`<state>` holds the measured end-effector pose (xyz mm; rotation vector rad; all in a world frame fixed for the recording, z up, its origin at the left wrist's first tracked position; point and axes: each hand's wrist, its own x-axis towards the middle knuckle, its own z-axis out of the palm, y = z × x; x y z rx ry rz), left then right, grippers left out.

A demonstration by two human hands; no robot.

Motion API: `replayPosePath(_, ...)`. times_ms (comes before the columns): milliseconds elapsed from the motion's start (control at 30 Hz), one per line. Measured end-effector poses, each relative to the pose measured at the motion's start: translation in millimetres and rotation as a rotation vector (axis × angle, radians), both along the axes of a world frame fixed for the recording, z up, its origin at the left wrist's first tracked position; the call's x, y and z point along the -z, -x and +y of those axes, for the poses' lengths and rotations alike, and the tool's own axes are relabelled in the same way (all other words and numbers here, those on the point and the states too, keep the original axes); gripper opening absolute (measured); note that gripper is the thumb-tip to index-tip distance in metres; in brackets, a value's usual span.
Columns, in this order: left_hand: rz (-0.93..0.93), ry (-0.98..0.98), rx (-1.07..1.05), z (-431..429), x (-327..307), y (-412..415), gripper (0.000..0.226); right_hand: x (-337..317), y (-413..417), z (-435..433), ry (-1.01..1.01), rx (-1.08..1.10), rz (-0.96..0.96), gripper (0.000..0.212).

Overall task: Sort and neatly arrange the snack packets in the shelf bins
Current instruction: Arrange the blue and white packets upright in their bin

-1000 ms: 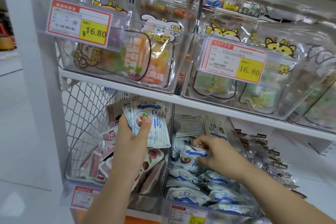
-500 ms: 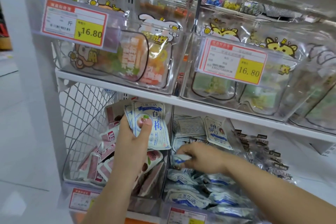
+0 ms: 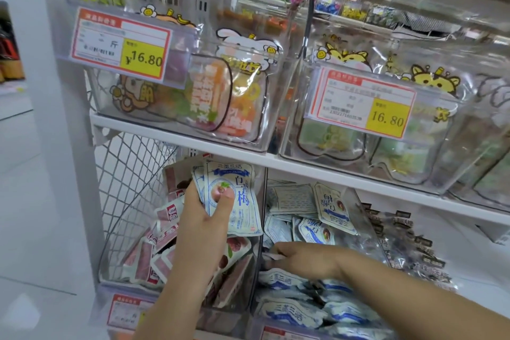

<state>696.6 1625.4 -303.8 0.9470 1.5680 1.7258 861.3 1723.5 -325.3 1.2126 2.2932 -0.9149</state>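
Observation:
My left hand (image 3: 202, 225) holds a small stack of white-and-blue plum snack packets (image 3: 237, 199) upright, thumb pressed on the front one, above the lower left clear bin (image 3: 248, 279). That bin holds pink-and-red packets (image 3: 150, 255). My right hand (image 3: 302, 258) reaches down into the lower middle bin (image 3: 367, 232), fingers curled among loose white-and-blue packets (image 3: 292, 313); whether it grips one is hidden. More of these packets (image 3: 332, 208) lean at the back of that bin.
A white shelf board (image 3: 276, 164) runs just above my hands. It carries clear bins of cartoon-printed pouches (image 3: 237, 85) with price tags (image 3: 121, 44) reading 16.80. Dark-labelled packets (image 3: 414, 251) fill the bin to the right. A wire mesh side panel (image 3: 129, 182) closes the left.
My right hand has moved lower and leftward into the middle bin; the packet it held a second ago is no longer visible in it. My left hand keeps its stack in place.

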Motion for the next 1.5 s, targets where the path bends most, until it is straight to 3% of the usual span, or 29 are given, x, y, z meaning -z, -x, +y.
replayPosePath(133, 0.001, -0.009, -0.009, 2, -2, 3, 0.04, -5, 2, 0, 0.224, 0.092, 0.142, 0.064)
replayPosePath(200, 0.01, 0.0, -0.014, 5, 0, 5, 0.043, -6, 5, -2, 0.194, 0.061, 0.156, 0.061)
replayPosePath(333, 0.014, 0.015, -0.031, 9, 1, 8, 0.05, -7, 1, -9, -0.202, -0.074, 0.131, 0.031)
replayPosePath(433, 0.015, 0.022, -0.021, 10, 2, 9, 0.053, -10, -4, -10, -0.289, 0.06, 0.284, 0.022)
replayPosePath(533, 0.024, 0.023, -0.009, 11, 3, 8, 0.051, -19, -7, -1, -0.408, 0.159, 0.387, 0.021)
replayPosePath(600, 0.034, 0.036, -0.008, 11, 4, 7, 0.052, -28, -6, 8, -0.61, 0.173, 0.407, 0.022)
replayPosePath(700, 0.045, 0.059, -0.01, 12, 5, 5, 0.053, -28, 1, 21, -0.788, 0.007, 0.173, 0.047)
replayPosePath(800, 0.04, 0.054, -0.004, 12, 4, 1, 0.053, -20, 6, 31, -0.797, -0.047, -0.034, 0.067)
replayPosePath(933, 0.047, 0.037, -0.004, 12, 2, -1, 0.059, -15, 1, 45, -0.78, 0.045, -0.076, 0.076)
replayPosePath(1000, 0.045, 0.037, -0.003, 12, 2, -1, 0.06, -18, -1, 44, -0.767, 0.058, -0.069, 0.07)
replayPosePath(1167, 0.031, 0.022, 0.003, 9, -2, 0, 0.061, -29, -7, 37, -0.663, 0.29, 0.396, 0.036)
replayPosePath(1300, 0.056, 0.036, 0.003, 4, -2, 2, 0.05, -35, -18, 21, -0.745, 0.336, 0.649, 0.03)
replayPosePath(1400, 0.075, 0.037, 0.013, -3, -5, 1, 0.027, -48, -34, 1, -0.865, 0.131, 0.507, 0.031)
replayPosePath(1500, 0.078, 0.041, 0.019, -9, -8, -3, 0.024, -55, -46, -13, -0.73, 0.029, 0.306, 0.033)
